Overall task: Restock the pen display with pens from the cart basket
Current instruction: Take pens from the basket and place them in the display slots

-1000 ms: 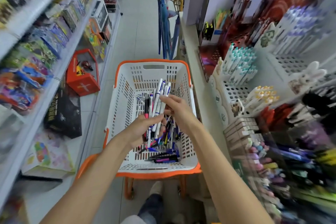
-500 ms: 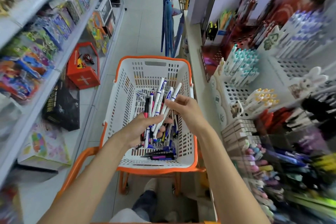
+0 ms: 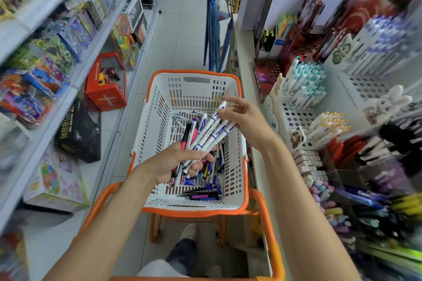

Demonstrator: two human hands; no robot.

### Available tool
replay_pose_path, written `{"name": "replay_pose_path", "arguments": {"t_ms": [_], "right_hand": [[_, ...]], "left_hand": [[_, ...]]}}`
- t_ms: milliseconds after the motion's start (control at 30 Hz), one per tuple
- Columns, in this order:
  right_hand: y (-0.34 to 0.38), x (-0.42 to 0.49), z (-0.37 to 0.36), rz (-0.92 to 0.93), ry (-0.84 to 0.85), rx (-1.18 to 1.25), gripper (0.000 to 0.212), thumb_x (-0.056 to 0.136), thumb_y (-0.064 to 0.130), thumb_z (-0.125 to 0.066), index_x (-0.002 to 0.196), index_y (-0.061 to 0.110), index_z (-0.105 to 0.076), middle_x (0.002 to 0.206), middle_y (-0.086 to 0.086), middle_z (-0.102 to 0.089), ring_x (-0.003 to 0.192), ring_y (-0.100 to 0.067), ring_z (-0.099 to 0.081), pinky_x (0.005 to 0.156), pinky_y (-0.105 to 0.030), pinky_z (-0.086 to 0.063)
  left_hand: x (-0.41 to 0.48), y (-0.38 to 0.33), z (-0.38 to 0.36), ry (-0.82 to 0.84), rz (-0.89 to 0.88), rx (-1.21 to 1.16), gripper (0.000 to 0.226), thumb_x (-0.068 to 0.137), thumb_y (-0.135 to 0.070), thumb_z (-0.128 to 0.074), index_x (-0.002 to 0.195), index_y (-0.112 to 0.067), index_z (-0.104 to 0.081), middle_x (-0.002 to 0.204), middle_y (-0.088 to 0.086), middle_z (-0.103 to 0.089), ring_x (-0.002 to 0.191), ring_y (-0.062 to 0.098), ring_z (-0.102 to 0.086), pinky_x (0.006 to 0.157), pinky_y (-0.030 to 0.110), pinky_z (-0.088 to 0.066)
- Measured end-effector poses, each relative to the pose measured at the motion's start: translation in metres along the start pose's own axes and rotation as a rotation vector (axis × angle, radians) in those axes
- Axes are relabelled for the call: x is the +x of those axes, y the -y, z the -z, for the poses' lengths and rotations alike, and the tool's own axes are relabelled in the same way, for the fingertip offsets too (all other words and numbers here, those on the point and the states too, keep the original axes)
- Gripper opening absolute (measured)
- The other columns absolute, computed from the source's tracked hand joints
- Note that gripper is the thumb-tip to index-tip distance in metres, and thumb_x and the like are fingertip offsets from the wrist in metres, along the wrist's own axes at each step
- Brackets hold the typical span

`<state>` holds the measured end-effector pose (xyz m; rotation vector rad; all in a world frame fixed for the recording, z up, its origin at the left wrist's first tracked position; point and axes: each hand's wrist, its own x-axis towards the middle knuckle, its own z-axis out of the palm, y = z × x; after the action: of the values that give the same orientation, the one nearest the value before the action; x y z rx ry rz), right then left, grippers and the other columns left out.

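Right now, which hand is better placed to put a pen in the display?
Right. The right hand pinches the top end of a white pen, and the display stands on that side. The left hand is full, gripping the bundle of pens over the basket.

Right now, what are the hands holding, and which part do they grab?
The left hand grips a bunch of pens by their lower ends, above the basket. The right hand pinches one white pen of that bunch near its top.
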<state>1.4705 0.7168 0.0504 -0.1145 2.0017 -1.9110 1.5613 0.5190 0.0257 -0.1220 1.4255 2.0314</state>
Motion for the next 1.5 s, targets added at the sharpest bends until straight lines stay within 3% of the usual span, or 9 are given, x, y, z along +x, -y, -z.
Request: {"name": "replay_pose_path", "arguments": {"t_ms": [133,333,400,633,833,1067,1233,1333,1500], "right_hand": [[0.001,-0.001,-0.001,0.043,0.011,-0.009,0.036,0.083,0.022,-0.077,0.116,0.011,-0.068,0.097,-0.02,-0.066,0.086,-0.023,-0.066,0.105,-0.053,-0.047],[0.005,-0.001,0.001,0.047,0.157,-0.223,0.032,0.093,0.019,-0.069,0.124,0.017,-0.069,0.121,-0.007,-0.07,0.112,-0.016,-0.066,0.106,-0.034,-0.046],[0.006,0.003,0.003,0.061,0.158,-0.335,0.035,0.091,0.022,-0.072,0.126,0.019,-0.068,0.105,-0.016,-0.071,0.098,-0.026,-0.068,0.102,-0.037,-0.05],[0.014,0.004,0.013,0.22,-0.283,-0.041,0.018,0.093,0.012,-0.067,0.11,0.005,-0.071,0.081,-0.003,-0.069,0.072,-0.006,-0.062,0.075,-0.021,-0.052],[0.001,-0.003,-0.01,0.228,-0.607,0.132,0.006,0.092,0.009,-0.067,0.095,0.006,-0.071,0.078,-0.002,-0.071,0.069,-0.006,-0.065,0.069,-0.019,-0.052],[-0.038,-0.021,-0.062,0.278,-0.368,-0.16,0.013,0.09,0.011,-0.071,0.087,0.023,-0.073,0.08,0.007,-0.071,0.076,-0.011,-0.066,0.071,-0.026,-0.055],[-0.057,-0.024,-0.077,0.381,-0.207,-0.535,0.01,0.092,0.017,-0.071,0.097,0.021,-0.079,0.081,0.007,-0.063,0.074,-0.012,-0.057,0.07,-0.035,-0.052],[-0.065,-0.022,-0.08,0.375,-0.198,-0.619,0.017,0.092,0.015,-0.071,0.108,0.012,-0.077,0.087,-0.004,-0.065,0.074,-0.016,-0.061,0.071,-0.041,-0.055],[-0.057,-0.017,-0.072,0.354,-0.151,-0.598,0.012,0.091,0.022,-0.071,0.097,0.016,-0.08,0.092,0.003,-0.065,0.085,-0.011,-0.062,0.077,-0.04,-0.054]], "left_hand": [[0.0,-0.001,0.001,0.007,-0.015,0.016,0.02,0.086,-0.011,-0.063,0.105,-0.007,-0.067,0.084,0.004,-0.072,0.056,0.007,-0.053,0.048,0.017,-0.044],[-0.003,-0.003,-0.001,0.002,0.001,0.024,0.032,0.084,-0.01,-0.064,0.116,-0.003,-0.062,0.09,0.007,-0.072,0.057,0.009,-0.055,0.05,0.019,-0.047],[-0.003,-0.001,-0.003,0.0,0.002,0.034,0.023,0.09,-0.009,-0.059,0.111,-0.002,-0.062,0.084,0.004,-0.071,0.056,0.008,-0.054,0.05,0.019,-0.047],[-0.002,0.012,0.008,-0.1,-0.042,0.082,0.015,0.094,-0.01,-0.059,0.104,-0.002,-0.064,0.064,-0.002,-0.061,0.055,0.008,-0.051,0.056,0.021,-0.047],[0.01,0.018,0.004,-0.364,-0.185,-0.227,0.023,0.091,-0.01,-0.063,0.113,-0.004,-0.067,0.1,0.009,-0.074,0.08,0.016,-0.072,0.071,0.026,-0.059],[0.03,0.015,0.006,-0.579,-0.244,-0.398,0.025,0.096,-0.006,-0.06,0.12,0.001,-0.063,0.112,0.014,-0.073,0.101,0.025,-0.072,0.079,0.032,-0.061],[0.035,0.02,0.021,-0.667,-0.173,-0.298,0.061,0.071,-0.042,-0.086,0.12,-0.01,-0.069,0.121,0.006,-0.071,0.124,0.025,-0.058,0.105,0.043,-0.045],[0.034,0.017,0.013,-0.598,-0.186,-0.347,0.024,0.094,-0.021,-0.064,0.114,-0.009,-0.071,0.109,0.007,-0.075,0.108,0.023,-0.068,0.088,0.034,-0.053],[0.03,0.015,0.016,-0.578,-0.198,-0.333,0.02,0.093,-0.017,-0.064,0.11,-0.012,-0.072,0.099,0.006,-0.075,0.094,0.022,-0.069,0.076,0.033,-0.055]]}}
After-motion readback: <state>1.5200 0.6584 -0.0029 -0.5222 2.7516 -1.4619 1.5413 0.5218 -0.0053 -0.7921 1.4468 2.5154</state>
